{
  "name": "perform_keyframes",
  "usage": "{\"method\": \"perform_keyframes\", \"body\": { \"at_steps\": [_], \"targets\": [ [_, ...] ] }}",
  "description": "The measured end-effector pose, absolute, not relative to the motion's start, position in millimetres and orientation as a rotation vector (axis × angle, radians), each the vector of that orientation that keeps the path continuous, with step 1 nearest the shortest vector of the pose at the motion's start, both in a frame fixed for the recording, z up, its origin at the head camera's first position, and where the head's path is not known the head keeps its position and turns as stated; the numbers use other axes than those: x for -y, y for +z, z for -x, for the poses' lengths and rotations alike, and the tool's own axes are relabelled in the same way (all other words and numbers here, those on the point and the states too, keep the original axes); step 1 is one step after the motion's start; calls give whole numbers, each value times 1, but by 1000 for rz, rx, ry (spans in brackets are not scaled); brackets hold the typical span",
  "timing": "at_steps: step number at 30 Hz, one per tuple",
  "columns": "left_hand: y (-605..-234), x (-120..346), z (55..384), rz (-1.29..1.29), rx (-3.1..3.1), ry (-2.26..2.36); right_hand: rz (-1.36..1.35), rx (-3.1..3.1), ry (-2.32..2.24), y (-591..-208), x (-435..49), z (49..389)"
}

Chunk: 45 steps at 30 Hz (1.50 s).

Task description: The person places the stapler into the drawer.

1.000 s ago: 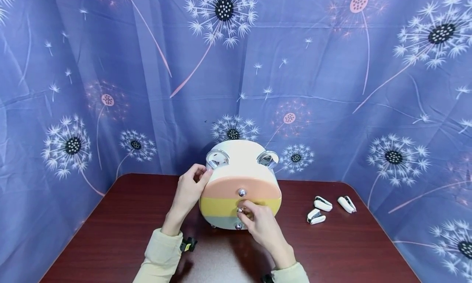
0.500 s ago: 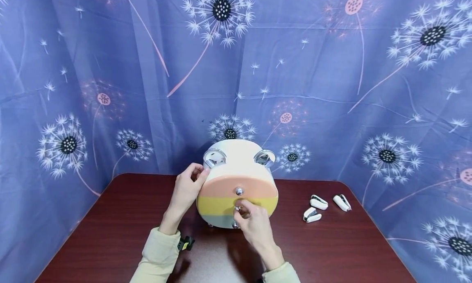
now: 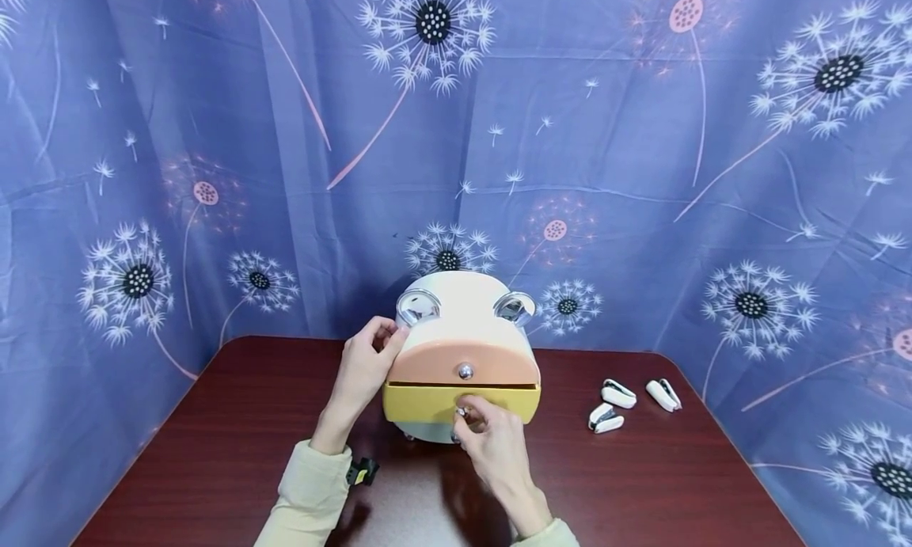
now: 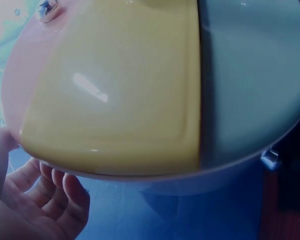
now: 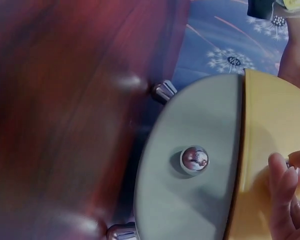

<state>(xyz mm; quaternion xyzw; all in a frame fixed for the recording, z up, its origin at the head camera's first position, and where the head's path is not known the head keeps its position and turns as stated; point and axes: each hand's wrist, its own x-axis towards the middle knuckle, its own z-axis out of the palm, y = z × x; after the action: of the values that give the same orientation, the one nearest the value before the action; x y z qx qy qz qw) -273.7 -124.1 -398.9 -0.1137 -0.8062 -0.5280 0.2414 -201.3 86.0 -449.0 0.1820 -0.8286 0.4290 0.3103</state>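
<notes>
A small rounded drawer cabinet (image 3: 466,309) in white, with peach, yellow and pale green drawer fronts, stands on the table. Its middle yellow drawer (image 3: 420,404) juts a little out, leaving a dark gap beneath the peach drawer (image 3: 427,365). My right hand (image 3: 496,444) pinches the yellow drawer's silver knob (image 3: 463,412) between thumb and fingers. Against the cabinet's left side rests my left hand (image 3: 362,369), its thumb by the front edge and its fingers (image 4: 55,195) loosely bent along the side. The drawer's inside is hidden.
Several small white stapler-like items (image 3: 618,393) lie on the dark red table (image 3: 641,476) to the right. Two round chrome pieces (image 3: 419,305) stick out from the cabinet's upper sides. Behind hangs a blue dandelion-print cloth (image 3: 385,238).
The yellow drawer, flush with the others before, has come forward towards me with my right hand on its knob. My left hand has stayed at the cabinet's side.
</notes>
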Motion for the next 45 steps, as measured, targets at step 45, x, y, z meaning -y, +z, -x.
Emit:
{"method": "perform_keyframes", "body": {
  "at_steps": [45],
  "targets": [
    [-401, 125, 278, 346, 2176, -1441, -822, 1907, 884, -467, -102, 132]
  ]
}}
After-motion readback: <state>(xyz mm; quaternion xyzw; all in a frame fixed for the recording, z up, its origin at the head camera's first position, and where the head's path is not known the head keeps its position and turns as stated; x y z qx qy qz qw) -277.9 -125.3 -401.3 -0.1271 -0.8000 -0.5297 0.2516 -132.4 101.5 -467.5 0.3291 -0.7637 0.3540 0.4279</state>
